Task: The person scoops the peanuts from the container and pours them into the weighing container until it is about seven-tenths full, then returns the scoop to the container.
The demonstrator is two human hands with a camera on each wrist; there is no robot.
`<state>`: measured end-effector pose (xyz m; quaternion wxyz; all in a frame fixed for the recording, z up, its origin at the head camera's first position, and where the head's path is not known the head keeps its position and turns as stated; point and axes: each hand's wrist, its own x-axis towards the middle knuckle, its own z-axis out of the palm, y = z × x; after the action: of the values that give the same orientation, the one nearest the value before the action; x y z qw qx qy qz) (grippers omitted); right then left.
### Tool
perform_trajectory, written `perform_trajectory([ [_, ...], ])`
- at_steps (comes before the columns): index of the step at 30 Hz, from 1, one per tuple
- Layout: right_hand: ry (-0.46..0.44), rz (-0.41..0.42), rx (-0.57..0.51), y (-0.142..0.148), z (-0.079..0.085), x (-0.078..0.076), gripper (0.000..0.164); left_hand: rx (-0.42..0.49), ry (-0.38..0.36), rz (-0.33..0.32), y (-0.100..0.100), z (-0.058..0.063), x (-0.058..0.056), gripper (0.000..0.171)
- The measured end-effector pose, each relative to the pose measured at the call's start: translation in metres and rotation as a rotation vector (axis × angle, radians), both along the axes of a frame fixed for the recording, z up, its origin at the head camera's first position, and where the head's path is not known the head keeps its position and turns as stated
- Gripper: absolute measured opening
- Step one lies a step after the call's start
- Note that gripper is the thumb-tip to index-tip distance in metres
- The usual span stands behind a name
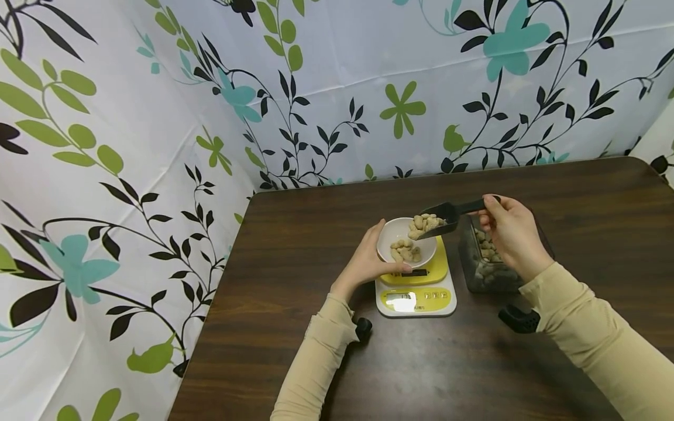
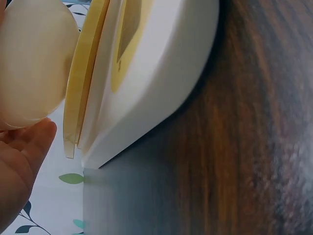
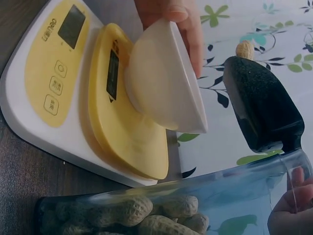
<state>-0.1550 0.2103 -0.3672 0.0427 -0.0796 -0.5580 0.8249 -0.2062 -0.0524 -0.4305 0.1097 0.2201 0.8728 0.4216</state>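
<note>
My left hand (image 1: pixel 371 257) grips a white bowl (image 1: pixel 387 235) by its side, thumb near the front rim and fingers round the far side. Several peanuts (image 1: pixel 405 251) lie in the bowl, which stands on the yellow plate of a kitchen scale (image 1: pixel 416 301). In the left wrist view, fingertips (image 2: pixel 46 131) touch the bowl's outside. With my right hand (image 1: pixel 511 234) I hold the handle of a black scoop (image 1: pixel 449 215), tipped over the bowl's right rim and loaded with peanuts (image 1: pixel 425 224). One peanut (image 3: pixel 244 50) shows at the scoop's lip in the right wrist view.
A clear container (image 1: pixel 481 283) of peanuts stands right of the scale, beneath my right hand; its wall (image 3: pixel 234 178) rises close to the scoop in the right wrist view. The dark wooden table (image 1: pixel 274 327) ends at a patterned curtain (image 1: pixel 337 88) behind and to the left.
</note>
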Motion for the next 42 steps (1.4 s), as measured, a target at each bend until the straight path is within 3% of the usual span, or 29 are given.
perform_trajectory([
  [18,0.002,-0.034,0.178,-0.0062,-0.0022,-0.0022,0.023,-0.022,-0.019,0.013,-0.0006,-0.0005,-0.0017,0.113],
  [28,0.034,-0.071,0.424,-0.0087,-0.0045,-0.0019,0.017,-0.011,-0.015,0.011,-0.0003,0.0013,-0.0011,0.113],
  [33,0.063,-0.075,0.413,-0.0087,-0.005,-0.0019,0.017,-0.011,-0.013,0.007,-0.0005,0.0012,-0.0012,0.113],
  [42,0.091,-0.081,0.289,-0.0086,-0.0038,0.0,0.021,-0.008,-0.013,0.009,-0.0003,0.0003,-0.0017,0.114],
])
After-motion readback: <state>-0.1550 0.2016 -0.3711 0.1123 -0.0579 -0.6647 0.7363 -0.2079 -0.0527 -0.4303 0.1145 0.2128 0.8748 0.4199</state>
